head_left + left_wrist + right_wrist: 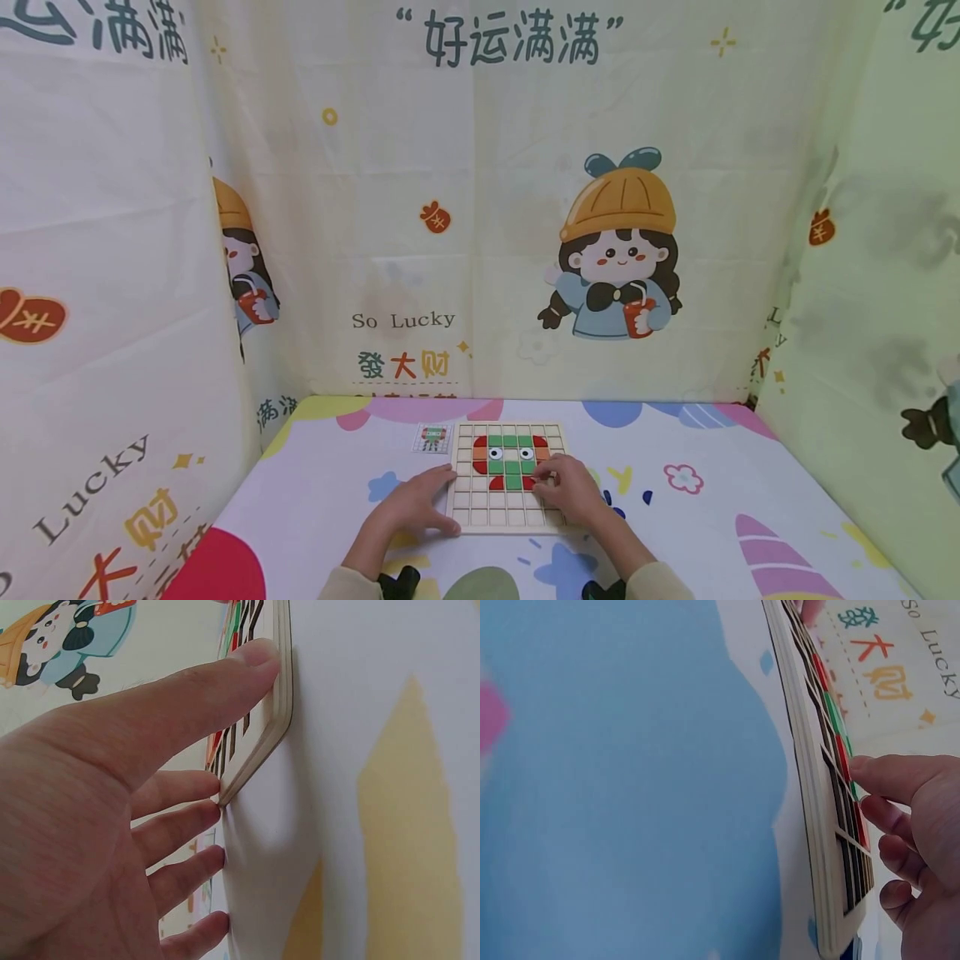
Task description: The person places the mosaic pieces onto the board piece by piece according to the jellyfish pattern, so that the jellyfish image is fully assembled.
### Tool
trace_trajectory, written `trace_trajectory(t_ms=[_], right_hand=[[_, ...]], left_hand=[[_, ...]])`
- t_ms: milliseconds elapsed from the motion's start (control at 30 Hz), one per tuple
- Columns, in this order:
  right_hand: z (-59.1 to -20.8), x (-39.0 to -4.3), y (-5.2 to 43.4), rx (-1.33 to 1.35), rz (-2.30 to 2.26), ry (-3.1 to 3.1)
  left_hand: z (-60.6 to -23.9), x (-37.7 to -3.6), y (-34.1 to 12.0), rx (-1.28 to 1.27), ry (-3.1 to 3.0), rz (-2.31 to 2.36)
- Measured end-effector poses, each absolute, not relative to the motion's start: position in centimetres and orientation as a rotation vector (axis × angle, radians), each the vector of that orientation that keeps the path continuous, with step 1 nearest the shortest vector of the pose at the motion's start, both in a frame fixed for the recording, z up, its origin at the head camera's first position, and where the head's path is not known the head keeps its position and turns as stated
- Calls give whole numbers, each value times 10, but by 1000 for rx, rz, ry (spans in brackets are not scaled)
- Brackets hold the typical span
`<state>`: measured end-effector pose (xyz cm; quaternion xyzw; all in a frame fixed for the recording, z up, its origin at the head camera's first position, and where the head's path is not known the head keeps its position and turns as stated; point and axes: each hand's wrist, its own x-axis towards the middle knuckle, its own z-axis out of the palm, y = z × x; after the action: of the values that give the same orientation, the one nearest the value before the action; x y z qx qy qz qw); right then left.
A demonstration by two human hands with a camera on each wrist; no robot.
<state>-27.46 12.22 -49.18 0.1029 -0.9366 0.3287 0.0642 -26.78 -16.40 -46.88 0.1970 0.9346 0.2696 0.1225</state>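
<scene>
The grid board (pixel 510 518) lies flat on the worktop (pixel 712 542), a little right of centre in the head view and between the two hands. A block of coloured tiles occupies its middle and far cells: the red tile (pixel 497 483) and the green tile (pixel 513 482) sit side by side in the nearest filled row, with the orange tile (pixel 480 454) and the eye tile (pixel 495 454) adjacent in a farther row. Cells along the near side show bare. The left hand (pixel 420 502) is unclenched, its fingers extended and spread at the board's left side; the left wrist view shows the thumb (pixel 259 654) resting on the board's frame. The right hand (pixel 568 490) is over the board's right part, fingers bent, thumb and forefinger tips at the right end of the nearest filled row; whether they pinch a tile or merely press one cannot be determined. A small picture card (pixel 432 439) lies just beside the board's far left corner and bears a printed figure in green and red. Beige sleeves (pixel 660 582) and black wrist straps (pixel 399 582) are noted on both arms. Behind the worktop hangs a printed cloth (pixel 510 275).
</scene>
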Motion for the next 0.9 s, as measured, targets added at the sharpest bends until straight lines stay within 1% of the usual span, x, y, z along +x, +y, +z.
trace_trajectory(t_ms=[100, 433, 733, 900], right_hand=[[-491, -273, 129, 311, 1000, -2804], [-487, -265, 161, 185, 1013, -2764], [-497, -249, 215, 58, 982, -2690], [-495, -241, 241, -10, 967, -2706]], left_hand=[[-470, -268, -163, 578, 2726, 782], [-470, -268, -165, 578, 2734, 773], [-469, -266, -162, 581, 2714, 802], [-469, -266, -162, 570, 2725, 805]])
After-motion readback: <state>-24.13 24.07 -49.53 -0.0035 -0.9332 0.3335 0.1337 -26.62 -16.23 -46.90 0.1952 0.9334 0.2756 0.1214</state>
